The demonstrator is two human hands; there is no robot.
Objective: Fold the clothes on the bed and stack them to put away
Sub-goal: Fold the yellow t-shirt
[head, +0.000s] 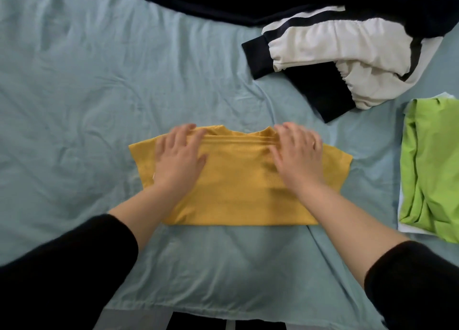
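A yellow shirt [238,180] lies flat in the middle of the bed [74,81], close to the person. It is doubled over once: the hem has been brought up to just below the collar, and the fold runs straight along the near edge. Its two short sleeves stick out to either side.

The left hand [178,158] and right hand [298,155] both rest palm down on the shirt, one near each shoulder, fingertips at the raised hem. Neither grip has closed on anything. The fingers are spread and nearly straight, pressing the cloth, most likely to line up the hem and smooth the layers before the next fold. The fingertips are blurred, so finer detail cannot be told.

At the right edge of the bed, well apart from the shirt, one folded green top [432,160] sits on one pale cloth [401,205]. This appears to be the finished stack, kept within reach.

Farther back on the right, one white-and-navy garment [335,56] lies crumpled and unfolded. One dark garment [248,1] is spread beyond it along the far edge.

That makes one piece in hand, two stacked and two seemingly waiting.
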